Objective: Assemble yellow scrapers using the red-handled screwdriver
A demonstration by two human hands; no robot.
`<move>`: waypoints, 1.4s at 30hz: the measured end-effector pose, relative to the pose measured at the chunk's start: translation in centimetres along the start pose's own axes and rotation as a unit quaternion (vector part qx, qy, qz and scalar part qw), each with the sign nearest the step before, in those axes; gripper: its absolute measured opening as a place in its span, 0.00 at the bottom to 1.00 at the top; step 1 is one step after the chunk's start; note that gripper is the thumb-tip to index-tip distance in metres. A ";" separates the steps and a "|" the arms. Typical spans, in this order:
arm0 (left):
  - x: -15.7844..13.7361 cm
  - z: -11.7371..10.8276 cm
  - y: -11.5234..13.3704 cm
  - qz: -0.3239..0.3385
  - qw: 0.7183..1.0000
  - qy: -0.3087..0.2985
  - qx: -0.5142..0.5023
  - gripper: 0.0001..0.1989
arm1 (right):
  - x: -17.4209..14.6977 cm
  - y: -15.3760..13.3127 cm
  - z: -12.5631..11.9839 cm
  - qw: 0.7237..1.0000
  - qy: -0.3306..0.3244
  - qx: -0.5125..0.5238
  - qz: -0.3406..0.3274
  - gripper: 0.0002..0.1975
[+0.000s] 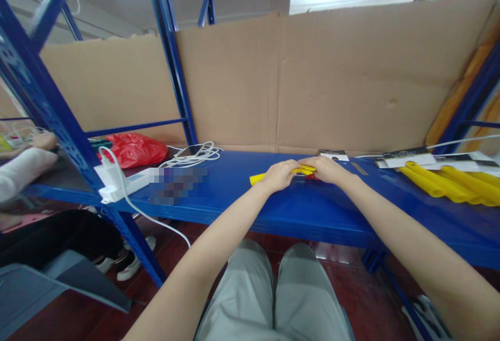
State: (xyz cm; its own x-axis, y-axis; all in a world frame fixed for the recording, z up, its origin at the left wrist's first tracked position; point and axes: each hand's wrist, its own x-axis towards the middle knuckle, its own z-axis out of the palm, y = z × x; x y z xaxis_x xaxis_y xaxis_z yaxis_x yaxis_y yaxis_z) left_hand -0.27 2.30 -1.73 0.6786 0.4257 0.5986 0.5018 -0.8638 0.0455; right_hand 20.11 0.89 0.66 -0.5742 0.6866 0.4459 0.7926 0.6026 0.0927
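A yellow roll of thin, flexible material [257, 178] lies on the blue shelf, partly covered by my hands. My left hand [280, 175] is closed over its middle, fingers curled. Close against it, my right hand [321, 169] pinches the roll's far right end, with its fingertips touching the left hand's. A small red piece [311, 177] shows beneath the right hand; what it is I cannot make out. Just behind the right hand lies a black-and-white card [334, 155], and a flat grey strip [359, 168] is to its right.
Several similar yellow rolls [455, 185] with black-and-white cards [408, 158] lie at the right. On the left are a white power strip [127, 185], coiled white cable [197, 153] and red plastic bag [136, 149]. Cardboard [344, 80] stands behind. Another person's sleeve [29, 169] shows at far left.
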 end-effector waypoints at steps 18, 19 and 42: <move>0.1 -0.1 -0.1 0.005 1.000 -0.007 0.009 0.16 | -1.4 4.9 0.7 0.877 0.186 0.150 0.416 0.08; 0.2 0.0 -0.1 0.005 1.000 -0.007 0.009 0.16 | -1.7 5.3 0.9 0.847 0.192 0.192 0.458 0.11; 0.1 -0.3 0.1 -0.014 1.000 -0.015 0.009 0.16 | -2.6 7.6 1.8 0.934 -0.033 0.078 0.347 0.08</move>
State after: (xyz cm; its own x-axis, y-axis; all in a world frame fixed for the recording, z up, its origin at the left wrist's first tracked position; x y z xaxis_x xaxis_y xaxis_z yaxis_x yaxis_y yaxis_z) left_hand -0.30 2.23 -1.45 0.6797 0.4584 0.5727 0.5308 -0.8462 0.0473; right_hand 27.23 4.42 -1.40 0.0514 0.9543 0.2944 0.9417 0.0518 -0.3324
